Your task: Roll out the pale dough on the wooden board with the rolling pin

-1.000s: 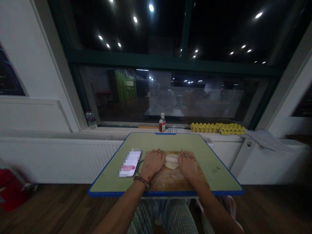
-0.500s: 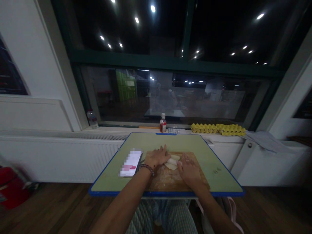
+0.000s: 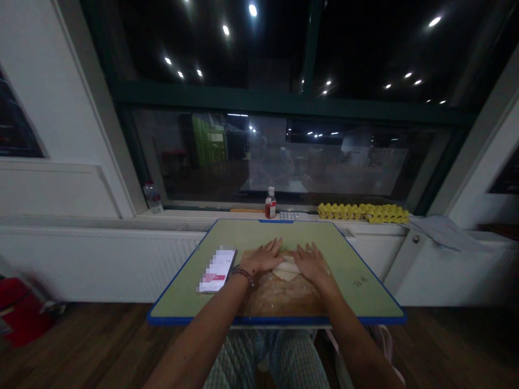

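A flat piece of pale dough [image 3: 286,275] lies on a wooden board [image 3: 279,302] dusted with flour. Across the dough runs a pale, rod-like rolling pin [image 3: 286,266], its ends hidden under my palms. My left hand [image 3: 265,256], with a beaded bracelet at the wrist, rests flat on the left end, fingers stretched forward. Over the right end lies my right hand [image 3: 311,263], also flat with fingers spread. Neither hand is wrapped round the pin.
A phone [image 3: 219,272] with a lit screen lies left of the board on the green, blue-edged table [image 3: 190,302]. Behind, the windowsill carries a small bottle of red liquid [image 3: 270,203], yellow egg trays [image 3: 360,212] and a clear plastic bottle [image 3: 153,198].
My right hand has moved forward, its fingers now stretched out and spread. My left hand has flattened slightly. The rod between them has shifted only a little.
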`<move>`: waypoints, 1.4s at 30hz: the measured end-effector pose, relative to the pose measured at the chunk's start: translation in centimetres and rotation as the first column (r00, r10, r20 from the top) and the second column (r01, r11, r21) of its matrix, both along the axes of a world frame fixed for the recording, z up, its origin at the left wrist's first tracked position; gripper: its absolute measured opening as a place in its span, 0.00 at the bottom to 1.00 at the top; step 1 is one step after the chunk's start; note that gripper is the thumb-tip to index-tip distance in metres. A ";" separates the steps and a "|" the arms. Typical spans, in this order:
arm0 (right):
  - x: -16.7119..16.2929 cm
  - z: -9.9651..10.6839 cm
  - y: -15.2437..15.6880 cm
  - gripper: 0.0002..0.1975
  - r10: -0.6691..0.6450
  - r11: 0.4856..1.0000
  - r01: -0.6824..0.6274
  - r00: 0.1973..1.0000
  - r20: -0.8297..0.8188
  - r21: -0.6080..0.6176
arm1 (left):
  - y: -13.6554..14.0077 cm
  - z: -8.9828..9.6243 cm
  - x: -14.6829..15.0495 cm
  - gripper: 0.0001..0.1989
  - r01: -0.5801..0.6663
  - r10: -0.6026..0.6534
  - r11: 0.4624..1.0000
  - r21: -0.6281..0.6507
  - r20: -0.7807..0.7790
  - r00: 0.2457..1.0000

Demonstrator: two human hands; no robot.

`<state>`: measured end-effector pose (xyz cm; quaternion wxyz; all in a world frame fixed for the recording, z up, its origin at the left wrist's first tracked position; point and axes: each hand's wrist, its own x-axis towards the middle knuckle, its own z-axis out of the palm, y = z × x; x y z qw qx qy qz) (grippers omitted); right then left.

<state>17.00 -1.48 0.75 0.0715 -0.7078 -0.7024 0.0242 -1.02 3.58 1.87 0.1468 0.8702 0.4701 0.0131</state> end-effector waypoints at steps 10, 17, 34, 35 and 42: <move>-0.1 0.0 -1.5 0.27 0.021 0.998 -0.025 0.998 0.064 0.054 | 0.1 0.0 2.2 0.33 -0.229 0.229 0.973 0.018 -0.057 0.972; -0.7 -0.1 -2.4 0.25 -0.010 0.993 0.005 0.999 0.044 0.119 | -0.9 -0.2 1.6 0.30 -0.118 0.128 0.989 0.092 -0.111 0.986; -0.8 -1.6 -2.9 0.26 0.045 0.974 -0.058 0.997 0.065 0.220 | -3.1 0.4 0.7 0.28 0.017 0.001 0.986 0.165 -0.110 0.994; -0.8 -1.6 -3.0 0.26 0.050 0.974 -0.063 0.996 0.068 0.218 | -3.3 0.3 0.6 0.28 0.019 -0.002 0.985 0.173 -0.100 0.995; -1.0 -1.2 -4.2 0.28 0.072 0.982 -0.077 0.997 0.034 0.174 | -3.7 -0.5 0.0 0.26 0.074 -0.071 0.968 0.238 -0.019 0.997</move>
